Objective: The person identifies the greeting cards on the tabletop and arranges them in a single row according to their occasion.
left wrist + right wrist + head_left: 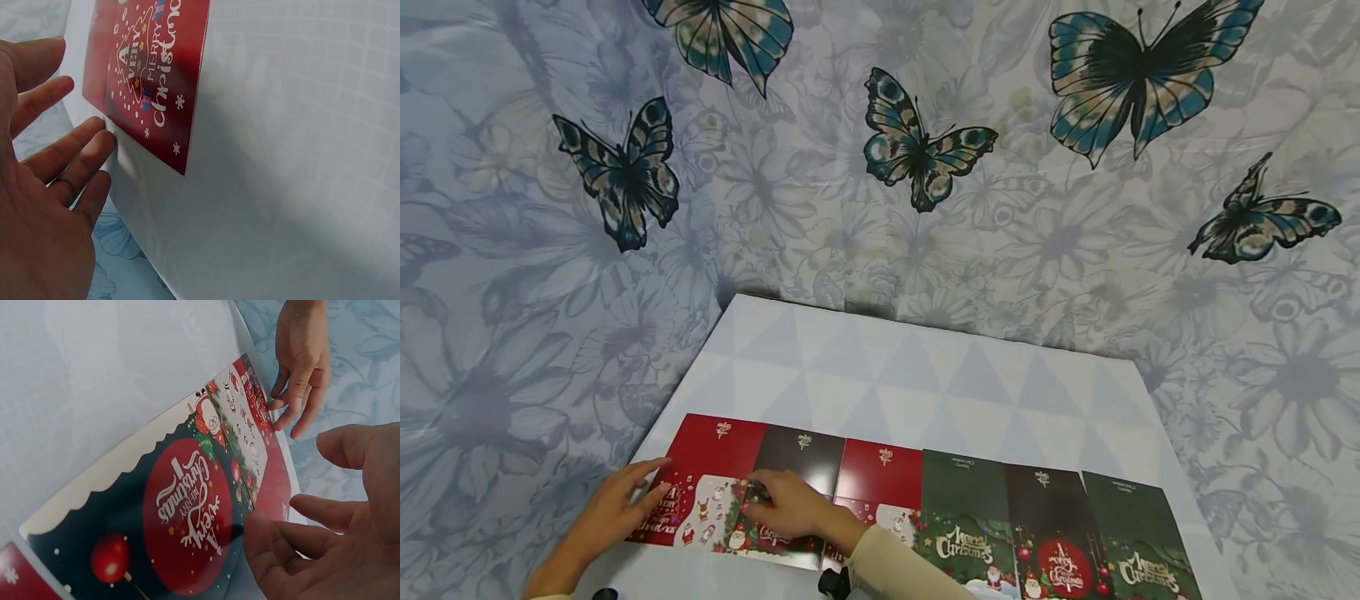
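Several Christmas cards lie in a row, each with a plain upper half and a printed lower half. The left hand (613, 508) is at the outer edge of the leftmost red card (722, 442); in the left wrist view its fingers are loosely spread beside the red card (150, 81). Over the second, dark card (797, 462) is the right hand (790, 504). In the right wrist view, the right hand (331, 531) has its fingertips at the seam between the dark card (187, 512) and the red card (275, 481), gripping nothing visible.
Rightward, the row continues with a red card (883, 467), a green card (962, 492), a dark card (1045, 500) and another green card (1127, 508). The table (895, 375) has a pale triangle pattern. Behind it hangs a butterfly-printed backdrop (820, 233).
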`<control>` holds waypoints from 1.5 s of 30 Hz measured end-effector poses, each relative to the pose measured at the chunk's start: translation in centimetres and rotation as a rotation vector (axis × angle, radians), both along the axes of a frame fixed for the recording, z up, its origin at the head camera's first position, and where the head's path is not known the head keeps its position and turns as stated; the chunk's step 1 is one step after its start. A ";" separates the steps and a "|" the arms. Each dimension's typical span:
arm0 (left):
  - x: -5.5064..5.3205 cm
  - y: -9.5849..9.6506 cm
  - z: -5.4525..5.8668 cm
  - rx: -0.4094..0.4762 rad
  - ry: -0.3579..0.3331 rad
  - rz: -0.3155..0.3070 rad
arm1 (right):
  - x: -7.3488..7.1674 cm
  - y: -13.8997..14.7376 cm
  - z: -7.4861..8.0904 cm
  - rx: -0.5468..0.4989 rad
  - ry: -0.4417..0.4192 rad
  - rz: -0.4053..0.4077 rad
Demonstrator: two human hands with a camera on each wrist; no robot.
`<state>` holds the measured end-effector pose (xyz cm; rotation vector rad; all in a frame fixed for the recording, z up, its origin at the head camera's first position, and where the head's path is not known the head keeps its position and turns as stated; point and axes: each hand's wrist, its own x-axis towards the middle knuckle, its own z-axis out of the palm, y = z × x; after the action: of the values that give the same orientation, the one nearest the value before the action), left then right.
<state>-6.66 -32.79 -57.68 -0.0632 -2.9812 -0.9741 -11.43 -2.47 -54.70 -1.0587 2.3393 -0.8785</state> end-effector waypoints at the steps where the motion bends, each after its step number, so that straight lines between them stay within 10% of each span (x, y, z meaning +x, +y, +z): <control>1: 0.0 0.0 0.0 0.003 -0.016 0.002 | 0.0 -0.1 0.0 -0.002 -0.013 -0.009; 26: -0.4 0.9 0.5 0.141 -0.226 0.114 | -0.3 -0.7 -1.2 -0.009 -0.038 -0.082; 32: -0.8 0.9 0.4 0.208 -0.261 0.127 | -0.5 -0.7 -1.1 -0.043 -0.152 -0.096; 45: -0.3 0.6 0.8 0.258 0.038 0.090 | -0.3 -0.9 -0.5 -0.288 -0.384 -0.245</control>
<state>-6.97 -32.23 -56.89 0.0522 -2.7702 -1.3179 -11.69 -3.37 -55.18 -0.6344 2.0814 -1.4071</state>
